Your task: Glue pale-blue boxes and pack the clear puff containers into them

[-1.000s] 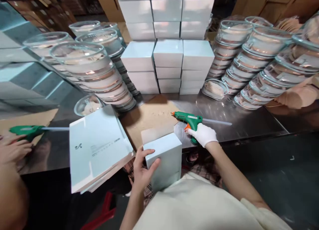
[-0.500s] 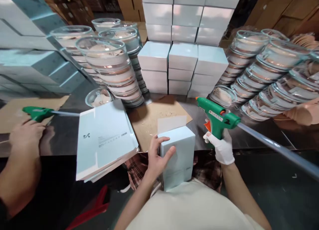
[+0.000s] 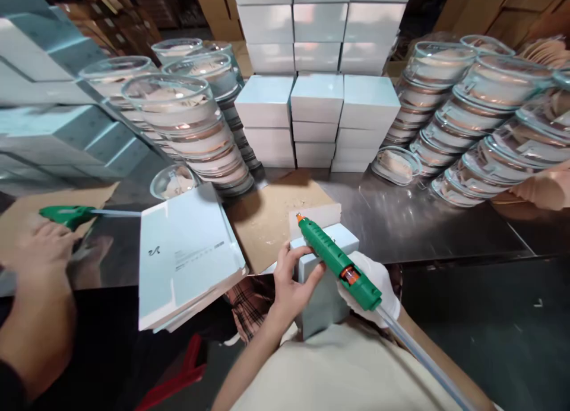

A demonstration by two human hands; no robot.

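My left hand grips the upper left edge of a pale blue box, which stands upright between my body and the table edge. A white flap rises open from the far side of its top. In my right hand, which wears a white glove, is a green hot glue gun. Its orange nozzle points up and left, over the box's top near the flap. From its rear a long clear glue stick runs down to the right. The gun hides part of the box.
Flattened pale blue boxes lie stacked to my left, near a cardboard sheet. White boxes stand piled behind, between stacks of clear round containers. At far left, another person's hand holds a second green glue gun.
My right hand has brought the glue gun left from beside the box to over its top, turning the nozzle toward the flap. My left hand still holds the box.
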